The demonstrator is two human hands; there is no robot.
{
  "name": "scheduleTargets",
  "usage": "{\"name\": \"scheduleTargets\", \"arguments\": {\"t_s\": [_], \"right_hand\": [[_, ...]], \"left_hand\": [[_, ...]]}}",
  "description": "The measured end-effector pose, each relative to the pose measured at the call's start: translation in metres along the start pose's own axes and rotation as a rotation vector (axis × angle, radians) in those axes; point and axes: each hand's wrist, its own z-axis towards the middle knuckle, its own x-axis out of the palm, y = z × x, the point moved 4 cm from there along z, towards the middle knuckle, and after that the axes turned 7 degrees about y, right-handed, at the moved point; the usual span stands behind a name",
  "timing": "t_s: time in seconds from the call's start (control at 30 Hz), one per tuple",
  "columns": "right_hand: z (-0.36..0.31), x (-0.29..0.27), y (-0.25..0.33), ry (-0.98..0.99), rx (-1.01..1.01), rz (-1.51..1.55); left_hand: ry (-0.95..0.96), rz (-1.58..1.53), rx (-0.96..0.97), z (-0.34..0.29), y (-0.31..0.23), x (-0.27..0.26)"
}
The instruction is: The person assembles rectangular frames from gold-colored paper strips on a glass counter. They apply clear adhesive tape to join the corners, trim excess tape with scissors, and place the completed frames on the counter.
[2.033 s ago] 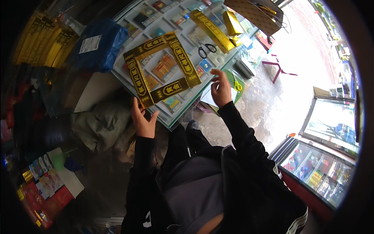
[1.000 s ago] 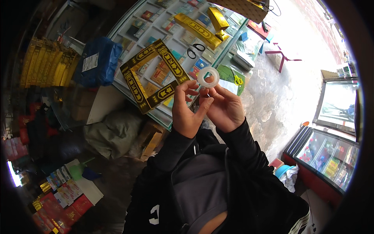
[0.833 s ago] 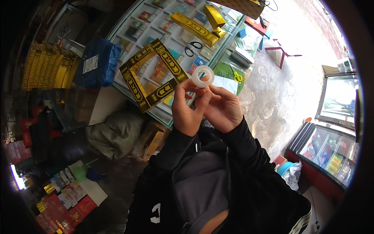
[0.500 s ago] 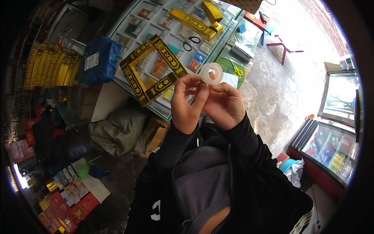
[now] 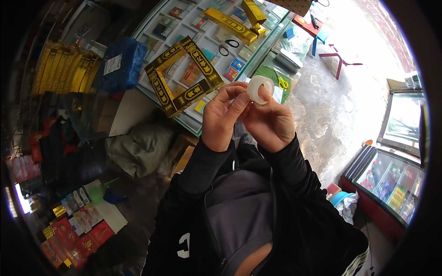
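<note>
Tape roll: a clear, whitish ring (image 5: 253, 88) held up off the counter, at one o'clock from the middle of the view; the clock directions below are taken from this roll.
Right hand: at five o'clock, this hand (image 5: 275, 123) is clamped on the roll, with a digit showing through its hole.
Left hand: at eight o'clock, this hand (image 5: 220, 117) has thumb and forefinger tips together at the roll's edge; whether tape lies between them is too small to tell.
Tape progress: the roll is in hand, but no free strip shows, so pulling off a length looks not yet done.
Cardboard frame: between nine and ten o'clock, a black and gold frame (image 5: 201, 63) lies on the glass counter (image 5: 263, 49), touched by neither hand.
Frame progress: its four sides already make a closed loop; whether the corners are fastened, I cannot tell.
Black scissors: at eleven o'clock, lying unused (image 5: 227, 46) on the glass.
Gold boxes: a long one (image 5: 230, 24) at eleven o'clock, a shorter one (image 5: 253, 13) at twelve, both apart from the hands.
Yellow scissors: just above three o'clock (image 5: 282, 83), on a green board (image 5: 266, 72).
Blue parcel: well off at nine o'clock (image 5: 128, 69), beside a row of gold cartons (image 5: 64, 69).
</note>
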Motion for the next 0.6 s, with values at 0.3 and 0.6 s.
{"name": "scheduleTargets", "arguments": {"t_s": [0.3,0.6], "right_hand": [[-0.002,-0.007,0.008,0.099,-0.153,-0.124],[-0.008,-0.022,-0.008,0.050,-0.297,-0.266]], "left_hand": [[0.075,0.006,-0.295,-0.008,-0.017,-0.009],[0.200,0.019,-0.618,0.008,-0.013,-0.043]]}}
